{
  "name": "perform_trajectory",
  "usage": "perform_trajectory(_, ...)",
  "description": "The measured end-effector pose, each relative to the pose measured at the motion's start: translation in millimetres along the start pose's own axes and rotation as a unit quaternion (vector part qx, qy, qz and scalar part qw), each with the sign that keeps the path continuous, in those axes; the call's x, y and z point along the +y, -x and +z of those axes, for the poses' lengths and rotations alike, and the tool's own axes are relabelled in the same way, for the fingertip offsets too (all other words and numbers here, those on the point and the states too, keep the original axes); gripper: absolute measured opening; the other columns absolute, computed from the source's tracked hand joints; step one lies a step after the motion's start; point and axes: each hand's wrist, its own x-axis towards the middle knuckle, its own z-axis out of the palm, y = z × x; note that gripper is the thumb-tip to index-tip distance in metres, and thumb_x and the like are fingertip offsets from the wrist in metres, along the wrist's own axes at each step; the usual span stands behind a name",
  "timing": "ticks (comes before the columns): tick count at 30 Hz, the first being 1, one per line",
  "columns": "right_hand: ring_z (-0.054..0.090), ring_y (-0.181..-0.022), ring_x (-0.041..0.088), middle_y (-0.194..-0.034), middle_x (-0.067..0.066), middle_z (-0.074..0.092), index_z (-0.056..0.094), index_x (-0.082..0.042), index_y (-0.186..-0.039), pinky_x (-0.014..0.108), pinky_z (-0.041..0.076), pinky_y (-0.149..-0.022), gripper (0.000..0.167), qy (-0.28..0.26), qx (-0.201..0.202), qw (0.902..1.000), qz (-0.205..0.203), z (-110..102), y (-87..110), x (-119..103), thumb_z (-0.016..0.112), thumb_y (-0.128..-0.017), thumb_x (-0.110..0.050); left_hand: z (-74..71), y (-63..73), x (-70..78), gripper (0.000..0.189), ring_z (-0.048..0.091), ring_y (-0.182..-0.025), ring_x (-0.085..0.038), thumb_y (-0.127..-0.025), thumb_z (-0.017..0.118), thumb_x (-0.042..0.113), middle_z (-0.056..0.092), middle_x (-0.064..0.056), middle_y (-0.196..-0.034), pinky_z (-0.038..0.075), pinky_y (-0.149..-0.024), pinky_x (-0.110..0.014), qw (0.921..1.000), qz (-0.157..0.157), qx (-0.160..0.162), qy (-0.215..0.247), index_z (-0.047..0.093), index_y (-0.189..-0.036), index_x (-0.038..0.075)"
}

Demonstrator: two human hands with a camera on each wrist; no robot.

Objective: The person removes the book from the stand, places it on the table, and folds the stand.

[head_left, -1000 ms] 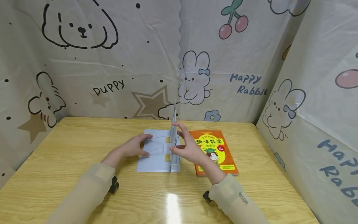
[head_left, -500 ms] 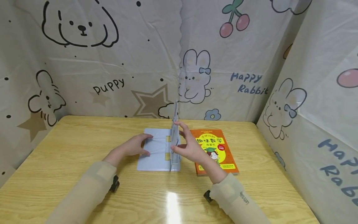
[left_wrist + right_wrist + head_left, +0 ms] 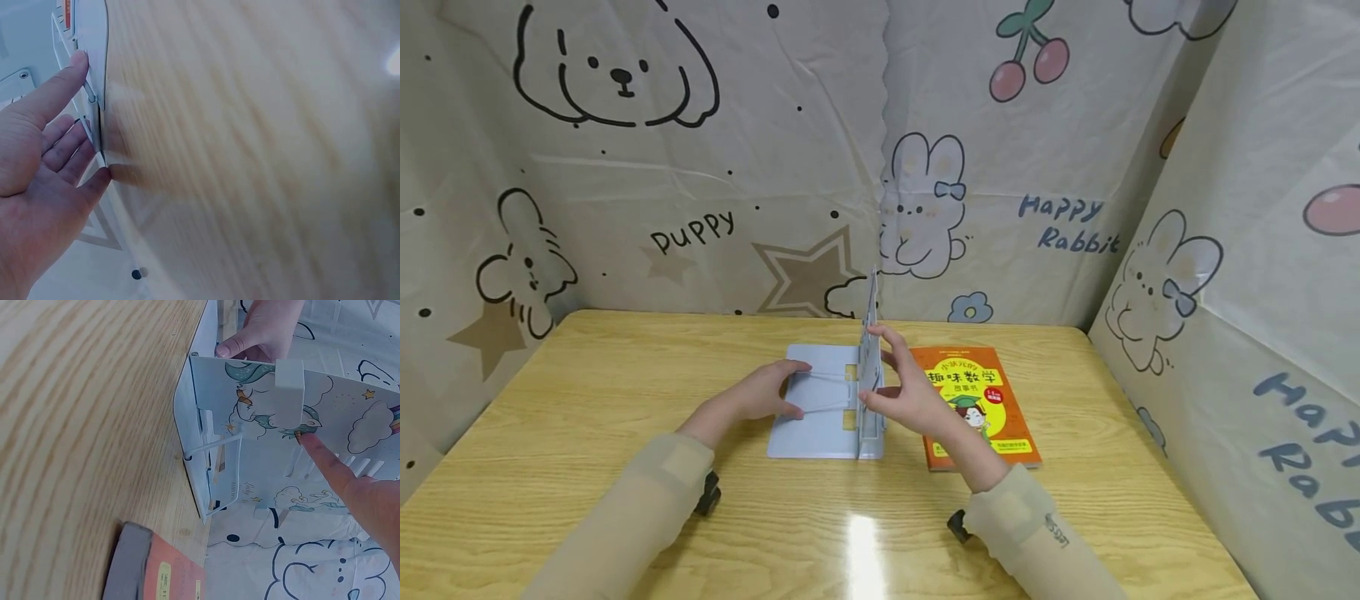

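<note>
A pale blue folding book stand (image 3: 816, 437) stands on the table, its base flat and its panel (image 3: 869, 367) upright, nearly edge-on in the head view. The panel's right face carries unicorn and cloud prints (image 3: 369, 434). My left hand (image 3: 766, 389) is at the base's left part, thumb and index finger at the two sides of a thin wire support (image 3: 827, 408) that runs toward the panel. With fingers spread, my right hand (image 3: 912, 393) presses against the printed face; in the right wrist view one straight finger (image 3: 328, 464) touches it. A white wire loop (image 3: 239, 469) sticks out low on that side.
An orange children's book (image 3: 1011, 417) lies flat on the wooden table (image 3: 625, 375), just right of the stand and partly under the right forearm in the head view. Printed cloth (image 3: 700, 183) hangs behind the table and along its sides.
The wire support by my left fingers has swung from slanting to nearly level with the base's sides. Both hands and the upright panel hold nearly the same place.
</note>
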Motion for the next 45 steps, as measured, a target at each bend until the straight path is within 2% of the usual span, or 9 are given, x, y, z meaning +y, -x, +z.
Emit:
perform_trajectory(3,0.028,-0.137,0.041,-0.154,0.015,0.014,0.016,-0.014,-0.146,0.044,0.051,-0.092,0.077,-0.001,0.001,1.0,0.0,0,0.2,1,0.063,-0.085,-0.005,-1.3,-0.8,1.9,0.077,0.034,-0.135,-0.036,-0.074,0.081,0.022,0.041,-0.019,-0.144,0.028,-0.112,-0.048,1.0,-0.003,-0.002,-0.006,0.043,-0.138,0.001)
perform_trajectory(5,0.028,-0.137,0.041,-0.155,0.015,0.014,0.016,-0.015,-0.146,0.045,0.051,-0.092,0.078,-0.003,0.002,1.0,0.0,-1,-1.5,8,0.063,-0.085,-0.004,-2.1,-1.4,3.4,0.077,0.035,-0.134,-0.037,-0.074,0.081,0.022,0.042,-0.02,-0.143,0.029,-0.111,-0.049,0.9999,0.001,-0.001,-0.013,0.043,-0.138,0.0)
perform_trajectory(10,0.028,-0.138,0.039,-0.156,0.009,0.012,0.015,-0.022,-0.147,0.045,0.051,-0.092,0.082,-0.005,0.004,1.0,-0.005,-1,-7.1,32,0.065,-0.085,-0.006,-2.3,-3.2,5.3,0.077,0.035,-0.135,-0.035,-0.074,0.081,0.02,0.043,-0.019,-0.143,0.03,-0.111,-0.047,0.9999,-0.009,-0.005,-0.01,0.044,-0.138,0.001)
perform_trajectory(12,0.028,-0.138,0.038,-0.156,0.007,0.013,0.015,-0.024,-0.148,0.045,0.051,-0.091,0.082,-0.006,0.006,0.9999,-0.009,-1,-7.6,35,0.066,-0.085,-0.008,-1.8,-3.7,5.3,0.077,0.035,-0.135,-0.034,-0.074,0.081,0.019,0.042,-0.018,-0.144,0.03,-0.112,-0.046,0.9998,-0.016,-0.008,-0.009,0.043,-0.138,0.001)
perform_trajectory(21,0.029,-0.137,0.038,-0.155,0.004,0.014,0.017,-0.023,-0.146,0.045,0.052,-0.09,0.08,-0.005,0.012,0.9997,-0.018,-1,-7.5,38,0.066,-0.085,-0.009,-1.5,-4.3,8.6,0.076,0.036,-0.134,-0.034,-0.074,0.081,0.018,0.044,-0.017,-0.143,0.031,-0.111,-0.046,0.9997,-0.016,-0.006,-0.016,0.044,-0.138,0.001)
perform_trajectory(28,0.031,-0.136,0.039,-0.155,0.004,0.015,0.018,-0.03,-0.145,0.045,0.052,-0.09,0.081,-0.006,0.014,0.9997,-0.019,0,-7.6,38,0.066,-0.084,-0.006,-0.9,-3.2,9.4,0.077,0.036,-0.134,-0.035,-0.074,0.081,0.018,0.044,-0.017,-0.142,0.031,-0.111,-0.047,0.9996,-0.016,-0.007,-0.021,0.043,-0.138,0.0)
perform_trajectory(35,0.029,-0.137,0.039,-0.156,0.002,0.012,0.017,-0.033,-0.147,0.045,0.051,-0.091,0.083,-0.003,0.01,0.9998,-0.018,0,-8.4,37,0.067,-0.085,-0.01,-0.9,-0.7,6.6,0.081,0.033,-0.136,-0.035,-0.074,0.081,0.02,0.039,-0.019,-0.145,0.029,-0.112,-0.047,0.9998,-0.018,-0.001,-0.009,0.04,-0.141,0.001)
perform_trajectory(39,0.028,-0.138,0.036,-0.157,0.0,0.011,0.016,-0.039,-0.146,0.043,0.051,-0.091,0.085,0.003,0.009,0.9999,-0.006,1,-9.1,35,0.068,-0.084,-0.013,-4.5,2.5,9.1,0.082,0.032,-0.136,-0.037,-0.075,0.08,0.02,0.037,-0.019,-0.147,0.028,-0.112,-0.05,0.9998,-0.015,0.014,0.002,0.036,-0.143,0.003)
perform_trajectory(45,0.027,-0.138,0.036,-0.158,0.001,0.007,0.005,-0.042,-0.148,0.043,0.052,-0.089,0.093,-0.003,0.004,0.9999,-0.009,2,-8.9,34,0.068,-0.085,-0.016,-18.5,6.6,24.2,0.079,0.031,-0.137,-0.035,-0.08,0.076,0.02,0.035,-0.016,-0.149,0.028,-0.111,-0.052,0.9968,0.002,0.066,0.044,0.034,-0.145,0.006)
